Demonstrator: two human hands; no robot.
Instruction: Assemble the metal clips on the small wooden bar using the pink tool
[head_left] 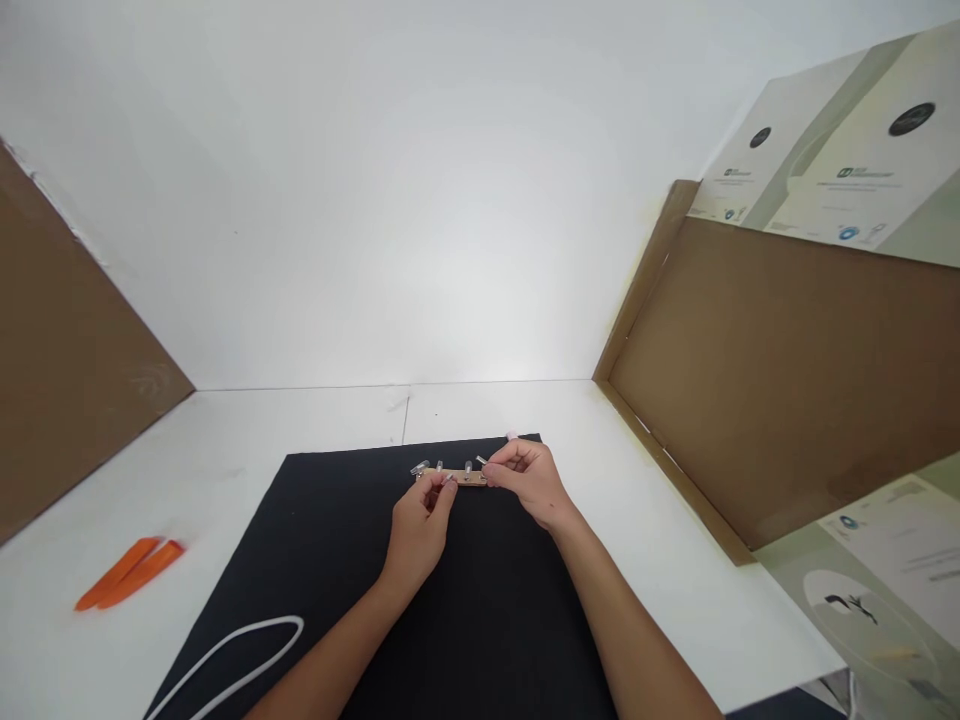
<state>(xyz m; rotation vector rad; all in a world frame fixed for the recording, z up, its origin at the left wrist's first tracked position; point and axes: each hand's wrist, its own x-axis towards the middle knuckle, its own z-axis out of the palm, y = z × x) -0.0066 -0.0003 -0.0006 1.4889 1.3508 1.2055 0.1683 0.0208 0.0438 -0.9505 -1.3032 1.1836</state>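
A narrow light brown strip (472,478) lies near the far edge of the black mat. Along it sit several small shiny clips with clear tabs, one clip (421,468) at its left end and another clip (469,467) standing right of the middle. My left hand (421,525) is closed in a pinch at the strip's left part, thumb and forefinger on a tiny light piece. At the right end, my right hand (529,478) pinches a small clip (481,461) between thumb and forefinger. Fingers partly hide both ends of their grip.
Under the hands is a black mat (315,520) on a white table (247,430). Two orange strips (129,574) lie at left, and a white cable (247,630) loops over the mat's near left. Cardboard panels (787,370) stand at both sides, with a white wall (390,200) behind.
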